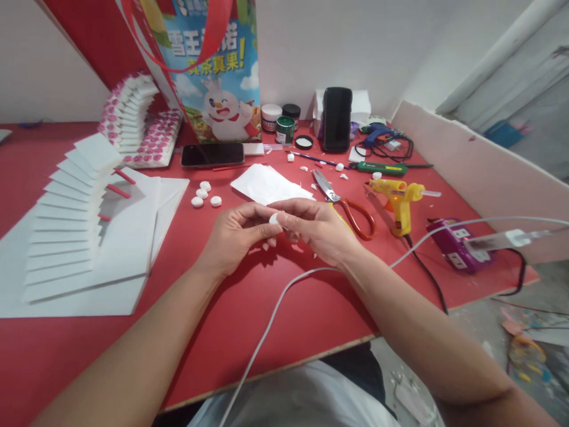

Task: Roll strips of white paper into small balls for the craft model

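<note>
Lighting: moderately bright, fairly even; source out of frame. Soft shadows on red table (pixel 240 332) beneath left hand (pixel 237 234) and right hand (pixel 317 228). Small orange glow on glue gun (pixel 402 214). Fine detail soft; floor (pixel 549 279) at right blurred. Wide-angle stretching toward edges.

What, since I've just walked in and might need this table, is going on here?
The person's left hand and right hand together hold a small white piece by the fingertips, above the red table. Four white lumps lie grouped beyond the left hand. The scissors lie just beyond the right hand, and a yellow glue gun stands farther right; neither is being held.
</note>
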`<state>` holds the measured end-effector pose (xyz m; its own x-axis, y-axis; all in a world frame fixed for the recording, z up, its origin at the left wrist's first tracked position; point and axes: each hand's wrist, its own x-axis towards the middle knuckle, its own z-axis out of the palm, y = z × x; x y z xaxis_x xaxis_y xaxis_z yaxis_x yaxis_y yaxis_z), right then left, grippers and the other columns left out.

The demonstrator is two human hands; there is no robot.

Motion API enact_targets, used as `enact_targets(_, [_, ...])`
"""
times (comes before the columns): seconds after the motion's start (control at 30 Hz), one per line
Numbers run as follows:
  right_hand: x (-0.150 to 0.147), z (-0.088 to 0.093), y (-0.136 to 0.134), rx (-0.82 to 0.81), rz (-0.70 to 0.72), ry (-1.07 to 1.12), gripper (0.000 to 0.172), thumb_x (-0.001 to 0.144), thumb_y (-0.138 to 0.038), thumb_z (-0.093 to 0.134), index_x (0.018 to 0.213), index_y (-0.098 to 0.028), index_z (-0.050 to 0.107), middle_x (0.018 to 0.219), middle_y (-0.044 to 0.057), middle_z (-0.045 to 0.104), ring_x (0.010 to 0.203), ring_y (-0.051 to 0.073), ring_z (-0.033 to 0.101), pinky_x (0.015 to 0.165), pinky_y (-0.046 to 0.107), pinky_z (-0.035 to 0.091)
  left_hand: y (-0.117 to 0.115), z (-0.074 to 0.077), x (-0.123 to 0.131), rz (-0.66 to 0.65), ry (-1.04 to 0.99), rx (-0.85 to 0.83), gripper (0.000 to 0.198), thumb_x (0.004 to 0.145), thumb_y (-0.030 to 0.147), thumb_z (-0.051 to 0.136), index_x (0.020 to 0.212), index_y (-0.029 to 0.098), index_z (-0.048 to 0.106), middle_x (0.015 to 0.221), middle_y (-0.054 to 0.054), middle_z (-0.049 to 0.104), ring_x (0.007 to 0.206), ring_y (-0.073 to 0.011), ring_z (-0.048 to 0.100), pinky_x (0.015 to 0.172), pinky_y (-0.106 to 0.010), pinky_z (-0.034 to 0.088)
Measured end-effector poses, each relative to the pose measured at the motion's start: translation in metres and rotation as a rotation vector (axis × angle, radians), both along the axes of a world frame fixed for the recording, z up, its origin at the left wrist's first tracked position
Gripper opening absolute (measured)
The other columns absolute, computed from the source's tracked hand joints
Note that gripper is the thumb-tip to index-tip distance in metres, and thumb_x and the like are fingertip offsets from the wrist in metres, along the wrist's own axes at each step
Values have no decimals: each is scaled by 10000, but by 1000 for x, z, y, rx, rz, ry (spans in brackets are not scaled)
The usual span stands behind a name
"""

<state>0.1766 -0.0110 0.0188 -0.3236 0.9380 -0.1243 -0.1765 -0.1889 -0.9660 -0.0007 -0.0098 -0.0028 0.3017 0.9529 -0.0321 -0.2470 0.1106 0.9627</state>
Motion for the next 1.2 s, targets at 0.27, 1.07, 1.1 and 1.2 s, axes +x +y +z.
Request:
enact_targets(0.27, [-1, -3, 0, 18, 25, -53, 408, 769, -416, 811, 1054, -139, 718, 718, -1, 662, 548, 88, 516, 453, 226, 378, -3, 3, 1, -7, 67, 37, 182, 761, 223, 826, 886, 154, 712, 656, 9, 705, 564, -121, 668, 558, -226, 565])
enact_targets(1.07, [5, -1, 6, 61, -47, -228, 603, 659, -430, 889, 1126, -148, 632, 709, -45, 605, 615, 99, 559, 572, 244, 455, -3, 10, 3, -84, 127, 46, 304, 847, 382, 764, 1027, 147, 696, 762, -47, 751, 635, -177, 718, 654, -297, 607])
enact_targets(1.1, [6, 0, 7, 64, -51, -231, 644, 642, -425, 899, 1157, -154, 622, 726, -47, 602, 609, 96, 549, 558, 242, 448, -2, 9, 3, -80, 99, 41, 303, 844, 376, 768, 1030, 149, 691, 766, -41, 748, 647, -176, 721, 672, -300, 609])
enact_targets(1.2, [11, 0, 10, 129, -124, -205, 585, 664, -407, 884, 1150, -177, 653, 797, -33, 615, 612, 86, 522, 537, 236, 418, -1, 5, 2, -83, 15, 27, 292, 863, 352, 750, 1057, 151, 668, 824, -48, 754, 704, -183, 736, 720, -323, 619])
